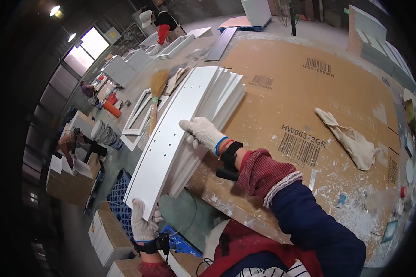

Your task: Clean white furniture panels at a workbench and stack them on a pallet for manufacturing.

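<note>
A long white board [171,127] with rows of small dark holes lies slanting at the top of a stack of white boards [217,104]. My left hand [143,221], in a white knit glove, grips the board's near end, with the thumb on its face and fingers around the edge. My right hand [202,131], gloved likewise, is closed over the board's right edge about midway along. The thumb rests on the board's face. The stack fans out to the right, partly hidden by the top board and my right hand.
The stack lies on a cardboard-covered table [263,60], with a cloth [349,138] and white scraps on the right. Left of the boards are a straw broom [158,85] and a white frame [136,115]. Below stands a blue pallet [120,194]. Other people work further off.
</note>
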Demonstrator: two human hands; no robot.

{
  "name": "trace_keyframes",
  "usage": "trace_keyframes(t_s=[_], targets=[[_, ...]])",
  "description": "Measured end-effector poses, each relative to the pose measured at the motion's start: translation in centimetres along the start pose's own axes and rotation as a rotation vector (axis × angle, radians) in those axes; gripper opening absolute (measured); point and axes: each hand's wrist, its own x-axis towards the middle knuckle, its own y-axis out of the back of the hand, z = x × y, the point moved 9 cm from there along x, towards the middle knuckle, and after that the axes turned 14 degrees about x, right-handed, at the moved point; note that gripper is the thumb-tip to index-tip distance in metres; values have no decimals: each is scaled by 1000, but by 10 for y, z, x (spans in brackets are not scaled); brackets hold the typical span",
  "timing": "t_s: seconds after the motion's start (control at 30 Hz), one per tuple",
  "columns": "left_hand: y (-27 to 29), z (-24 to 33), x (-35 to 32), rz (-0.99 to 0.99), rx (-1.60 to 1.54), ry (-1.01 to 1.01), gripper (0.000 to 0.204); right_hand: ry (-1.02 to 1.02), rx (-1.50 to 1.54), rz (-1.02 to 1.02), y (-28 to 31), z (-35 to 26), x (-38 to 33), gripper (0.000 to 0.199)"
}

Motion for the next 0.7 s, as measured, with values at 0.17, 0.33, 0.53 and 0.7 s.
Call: trace_keyframes(t_s=[0.17,0.33,0.53,0.7], targets=[[5,5,18,77,272,30,59,7,-284,139,17,-11,-5,44],[17,-3,11,132,509,183,67,-121,-453,65,46,30,-88,43],[36,-116,-36,-80,417,407,49,-470,-462,385,126,101,-319,25],[66,-266,-54,-164,498,530,52,-200,-765,694,147,84,-458,14]])
